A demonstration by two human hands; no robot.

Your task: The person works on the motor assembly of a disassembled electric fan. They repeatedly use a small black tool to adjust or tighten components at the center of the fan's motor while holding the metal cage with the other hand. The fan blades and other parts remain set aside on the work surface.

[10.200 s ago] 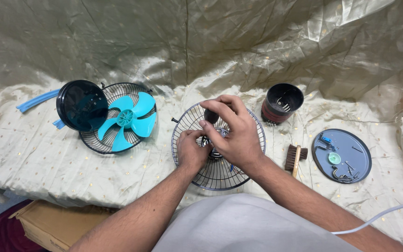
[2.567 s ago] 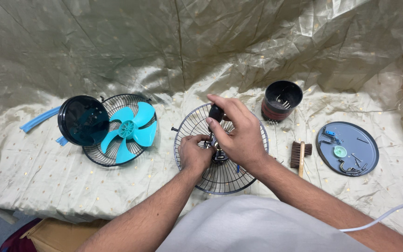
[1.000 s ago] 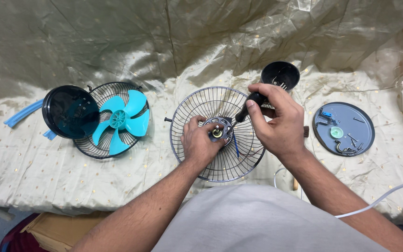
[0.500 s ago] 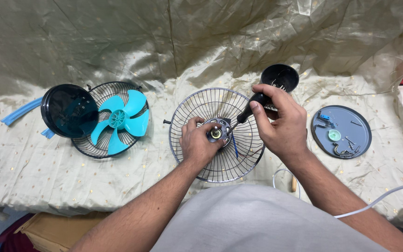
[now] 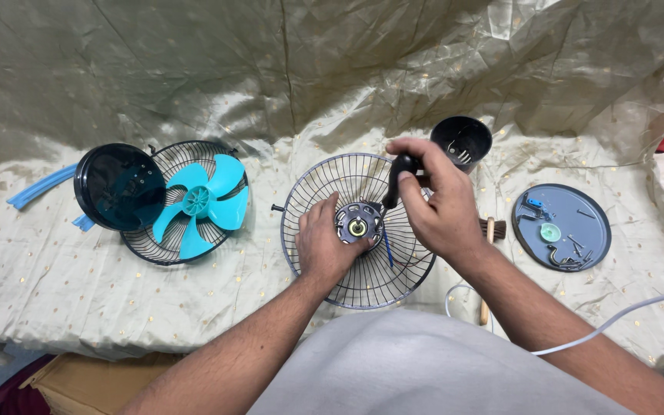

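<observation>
Gold cloth covered the worktop. Blade (image 5: 197, 204) and front grille (image 5: 186, 201) lay removed at the left edge. Mid-worktop, left hand (image 5: 324, 246) fingers pressed the motor (image 5: 357, 225) in the rear grille (image 5: 359, 230); right hand (image 5: 436, 200) fingers gripped a screwdriver (image 5: 397, 178). Motor removal seemingly remained.

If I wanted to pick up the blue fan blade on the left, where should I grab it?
Probably by its round middle hub, coming straight down from above. The blade lies flat in a wire grill, so its thin curved tips sit close to the wires, while the hub sticks up where fingers can pinch it.
</observation>
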